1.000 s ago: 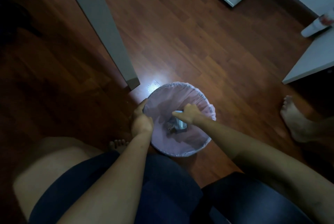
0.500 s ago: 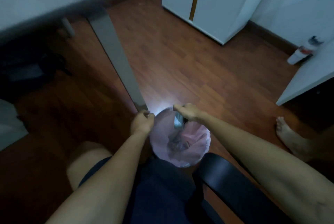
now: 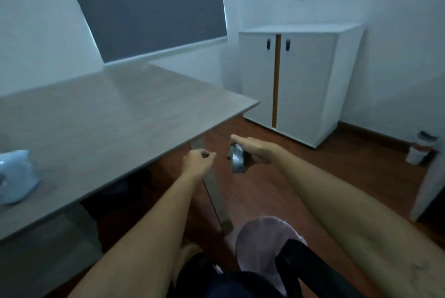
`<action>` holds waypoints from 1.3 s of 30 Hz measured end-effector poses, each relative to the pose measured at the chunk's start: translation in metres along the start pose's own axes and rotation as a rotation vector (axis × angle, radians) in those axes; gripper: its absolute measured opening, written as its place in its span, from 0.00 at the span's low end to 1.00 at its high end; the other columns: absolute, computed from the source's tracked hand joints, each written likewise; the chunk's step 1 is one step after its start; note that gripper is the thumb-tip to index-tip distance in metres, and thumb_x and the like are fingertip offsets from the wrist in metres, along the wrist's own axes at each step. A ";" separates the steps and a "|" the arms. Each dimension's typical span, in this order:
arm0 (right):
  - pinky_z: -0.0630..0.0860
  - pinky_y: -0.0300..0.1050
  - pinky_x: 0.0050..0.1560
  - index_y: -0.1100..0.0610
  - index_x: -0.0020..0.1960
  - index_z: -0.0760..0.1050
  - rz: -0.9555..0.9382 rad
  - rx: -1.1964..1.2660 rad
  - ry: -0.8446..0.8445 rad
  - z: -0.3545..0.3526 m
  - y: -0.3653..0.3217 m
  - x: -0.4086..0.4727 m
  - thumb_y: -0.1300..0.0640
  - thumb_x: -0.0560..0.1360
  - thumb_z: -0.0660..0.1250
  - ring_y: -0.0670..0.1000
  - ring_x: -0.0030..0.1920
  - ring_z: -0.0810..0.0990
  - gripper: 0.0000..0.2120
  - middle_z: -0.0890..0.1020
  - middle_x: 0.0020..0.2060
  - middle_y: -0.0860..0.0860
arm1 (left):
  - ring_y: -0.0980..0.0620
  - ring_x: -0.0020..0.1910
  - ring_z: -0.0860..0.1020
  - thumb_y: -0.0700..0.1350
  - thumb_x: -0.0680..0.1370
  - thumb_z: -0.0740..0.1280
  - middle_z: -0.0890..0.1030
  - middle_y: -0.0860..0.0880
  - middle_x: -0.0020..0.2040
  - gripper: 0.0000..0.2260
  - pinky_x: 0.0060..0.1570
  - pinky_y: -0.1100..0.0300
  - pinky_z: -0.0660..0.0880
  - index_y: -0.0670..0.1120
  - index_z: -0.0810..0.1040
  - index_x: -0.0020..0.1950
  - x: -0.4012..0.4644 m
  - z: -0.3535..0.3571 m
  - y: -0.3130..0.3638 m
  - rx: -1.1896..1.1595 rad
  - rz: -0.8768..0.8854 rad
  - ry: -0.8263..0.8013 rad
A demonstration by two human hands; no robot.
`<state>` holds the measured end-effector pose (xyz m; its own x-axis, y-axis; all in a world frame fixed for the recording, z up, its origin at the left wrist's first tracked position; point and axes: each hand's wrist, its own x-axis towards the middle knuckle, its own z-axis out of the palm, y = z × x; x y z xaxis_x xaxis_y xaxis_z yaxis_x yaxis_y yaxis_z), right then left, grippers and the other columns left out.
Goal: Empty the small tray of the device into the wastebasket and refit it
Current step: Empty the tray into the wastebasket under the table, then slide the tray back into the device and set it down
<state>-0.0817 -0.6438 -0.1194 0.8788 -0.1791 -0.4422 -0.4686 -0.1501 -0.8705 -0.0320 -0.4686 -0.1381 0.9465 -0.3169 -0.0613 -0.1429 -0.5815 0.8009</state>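
Note:
My right hand (image 3: 255, 149) holds a small grey tray (image 3: 237, 160) from above, raised in the air near the corner of the table; the tray hangs tilted on its side. To its left, my left hand (image 3: 197, 160) is curled into a loose fist with nothing visible in it. The wastebasket (image 3: 262, 240), lined with a pale pink bag, stands on the floor below, partly hidden by a black chair armrest (image 3: 303, 264). The device itself is not clearly in view.
A grey table (image 3: 96, 114) fills the left, with a light blue bag (image 3: 14, 175) at its left edge and a metal leg (image 3: 214, 191) beside the basket. A white cabinet (image 3: 298, 81) stands at the back right. A white bottle (image 3: 419, 151) sits on the floor.
Both hands rose from the wastebasket to table height, the right one carrying the tray. My view lifted from the floor to the table and room.

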 end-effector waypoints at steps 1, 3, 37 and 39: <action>0.80 0.50 0.40 0.65 0.51 0.76 -0.024 0.000 -0.037 0.001 -0.019 -0.008 0.47 0.72 0.62 0.58 0.36 0.79 0.21 0.80 0.42 0.60 | 0.44 0.50 0.84 0.52 0.74 0.67 0.87 0.44 0.45 0.11 0.53 0.48 0.80 0.48 0.82 0.37 -0.003 -0.016 0.011 -0.017 0.032 0.004; 0.78 0.50 0.41 0.63 0.48 0.75 -0.070 0.012 -0.095 0.004 -0.057 -0.022 0.48 0.75 0.60 0.57 0.37 0.78 0.18 0.79 0.40 0.58 | 0.43 0.45 0.85 0.52 0.74 0.66 0.87 0.42 0.43 0.09 0.45 0.45 0.83 0.49 0.79 0.37 -0.011 -0.049 0.032 -0.042 0.066 0.022; 0.84 0.48 0.44 0.59 0.57 0.80 -0.416 0.138 -0.150 0.303 -0.193 0.048 0.49 0.69 0.74 0.55 0.46 0.85 0.21 0.84 0.50 0.57 | 0.41 0.59 0.78 0.51 0.65 0.78 0.79 0.41 0.62 0.31 0.54 0.52 0.74 0.40 0.72 0.63 -0.058 -0.317 -0.138 0.021 -0.318 0.766; 0.84 0.50 0.46 0.59 0.56 0.80 -0.395 0.171 -0.165 0.310 -0.194 0.054 0.51 0.70 0.74 0.54 0.44 0.84 0.18 0.83 0.48 0.56 | 0.40 0.59 0.78 0.50 0.67 0.77 0.79 0.40 0.61 0.30 0.54 0.53 0.73 0.39 0.70 0.63 -0.052 -0.316 -0.138 -0.020 -0.322 0.805</action>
<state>0.0841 -0.3234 -0.0415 0.9961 0.0186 -0.0861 -0.0859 -0.0108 -0.9962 0.0298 -0.1350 -0.0574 0.8583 0.4916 0.1473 0.1651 -0.5363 0.8277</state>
